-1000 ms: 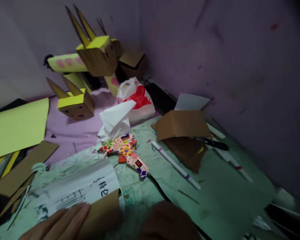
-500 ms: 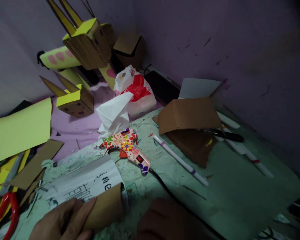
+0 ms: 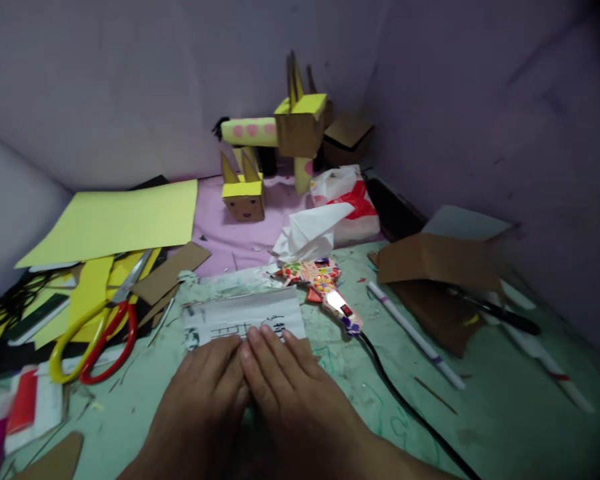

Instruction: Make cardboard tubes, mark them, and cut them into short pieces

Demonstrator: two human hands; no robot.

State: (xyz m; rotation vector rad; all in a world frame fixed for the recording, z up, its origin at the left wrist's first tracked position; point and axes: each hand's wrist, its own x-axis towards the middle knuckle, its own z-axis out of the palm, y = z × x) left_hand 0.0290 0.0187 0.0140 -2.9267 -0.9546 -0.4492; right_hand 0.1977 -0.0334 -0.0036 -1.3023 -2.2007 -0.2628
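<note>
Two hands lie side by side over the white paper (image 3: 245, 307) on the green-covered desk (image 3: 505, 420).
Left hand (image 3: 200, 393) and right hand (image 3: 300, 393) have fingers stretched; I cannot tell if they grip. The paper's black writing is partly covered, unreadable. Beyond its right edge lies a flowered glue gun (image 3: 330, 293); behind the desk, pale purple walls (image 3: 460, 107) meet.

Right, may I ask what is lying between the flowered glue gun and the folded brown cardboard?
In the head view, the far end of a white pen lies between the glue gun and the folded cardboard, on the green tabletop.
</note>
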